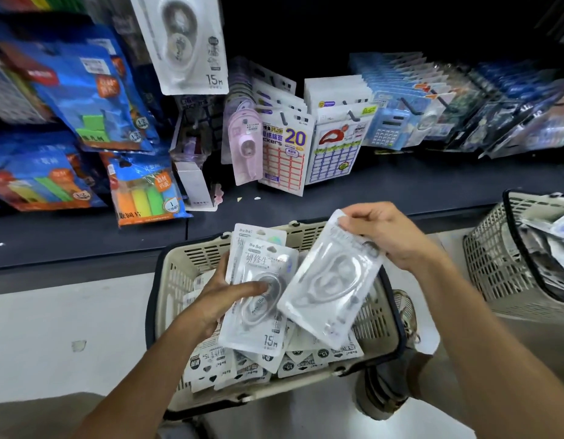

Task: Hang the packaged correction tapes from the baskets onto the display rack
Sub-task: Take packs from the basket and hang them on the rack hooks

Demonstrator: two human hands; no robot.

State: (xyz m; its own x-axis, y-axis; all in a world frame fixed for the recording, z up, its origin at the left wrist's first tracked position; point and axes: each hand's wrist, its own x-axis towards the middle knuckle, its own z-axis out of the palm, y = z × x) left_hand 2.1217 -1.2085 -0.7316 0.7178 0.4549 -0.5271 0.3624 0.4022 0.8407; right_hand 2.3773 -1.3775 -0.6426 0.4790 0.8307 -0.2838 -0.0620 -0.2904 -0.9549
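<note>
Hands over a cream basket [192, 267] full of correction tape packs, left hand [223, 299] holding a small stack of packs [258, 289], right hand [388, 236] pinching the top of one pack [331, 280], more packs hanging on the rack [185, 42] above

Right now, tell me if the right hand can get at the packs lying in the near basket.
Probably not yet: the right hand already pinches a pack by its top, so its fingers are busy. Otherwise the basket lies open right below it.
</note>
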